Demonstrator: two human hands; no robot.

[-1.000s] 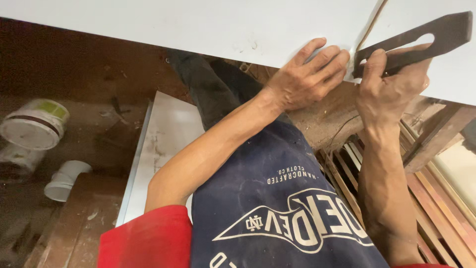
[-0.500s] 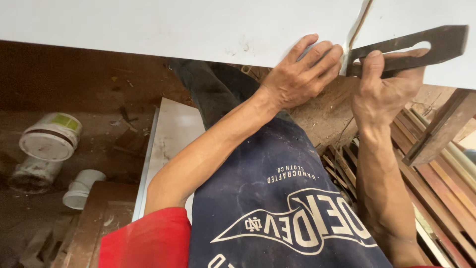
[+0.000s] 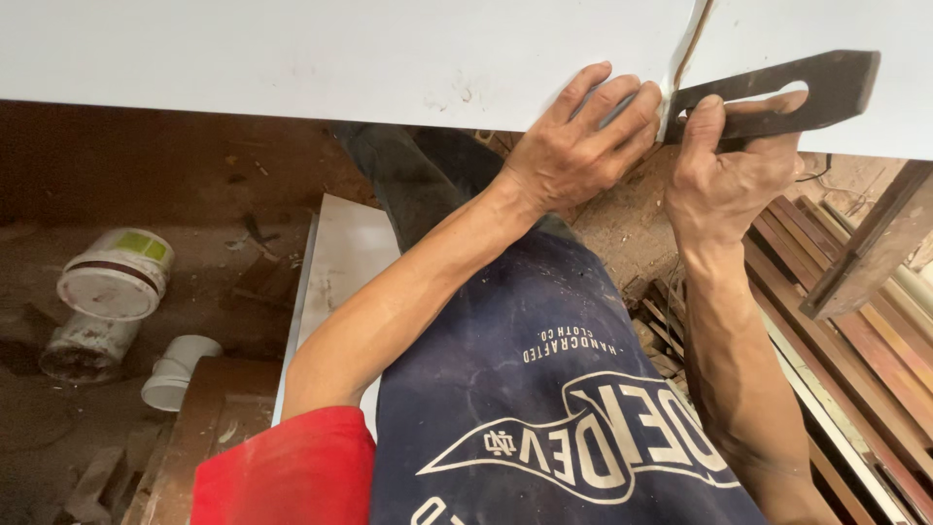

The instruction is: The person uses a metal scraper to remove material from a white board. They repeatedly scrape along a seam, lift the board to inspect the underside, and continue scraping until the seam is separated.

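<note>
**Dark metal hand tool at edge of white panel**

Dark flat hand tool (image 3: 777,92), slotted near its far end, held level across the near edge of a large white panel (image 3: 340,53), upper right of view. Gripped by right hand (image 3: 724,180): fingers curled shut around the tool's shaft, forefinger laid up along it. Thin pale strip (image 3: 685,44) curling up off the panel just beside the tool's tip.

Left hand (image 3: 573,146) pressed flat on the panel edge, fingers slightly spread and extended, fingertips touching the strip and close to the tool's tip; nothing clasped.

Below the hands: dark blue apron (image 3: 544,389) with white print, red sleeve (image 3: 292,472) at lower left.

On the dusty floor, left: white lidded bucket (image 3: 117,277), a second soiled bucket (image 3: 83,345) under it, white pipe fitting (image 3: 180,369) near. White board (image 3: 340,262) lying flat beside the legs. Right: stacked reddish wooden slats (image 3: 846,321), well apart from the buckets.
</note>
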